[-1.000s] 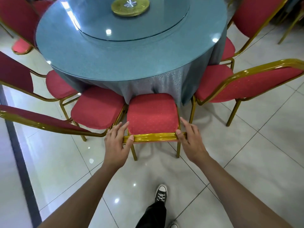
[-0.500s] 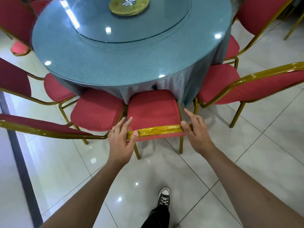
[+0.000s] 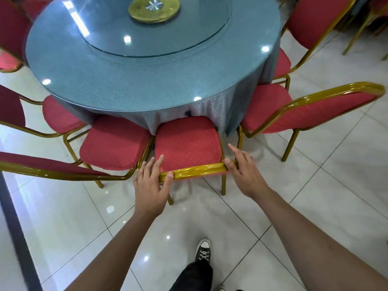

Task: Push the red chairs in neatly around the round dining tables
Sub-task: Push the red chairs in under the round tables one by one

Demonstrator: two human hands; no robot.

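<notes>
Nearest the viewer, a black sneaker [image 3: 203, 252] with white laces stands on the glossy white tiled floor [image 3: 315, 206], a dark trouser leg above it. Both bare forearms reach forward from there to the gold top rail of the middle red chair [image 3: 186, 143]. The left hand [image 3: 150, 182] sits on the rail's left corner, its fingers straight and slightly spread over the back edge of the seat while the thumb hooks under the front of the rail, so the bar is held between thumb and palm. The right hand [image 3: 244, 172] is on the right corner, fingers extended and fanned a little toward the gap beside the seat, thumb pressed along the rail; whether it truly wraps the bar cannot be told. The chair itself stands with its front edge touching the hanging grey-blue tablecloth [image 3: 210, 110], seat mostly still outside the table edge. Just beside it on the left is another red chair [image 3: 114, 143], their gold frames nearly touching, and on the right a third red chair [image 3: 312, 116] is angled outward. Beyond them is the round dining table [image 3: 136, 80] under a glass top, with a glass lazy Susan [image 3: 189, 34] and a gold disc [image 3: 154, 9] at its centre. More red chairs ring the far sides.
</notes>
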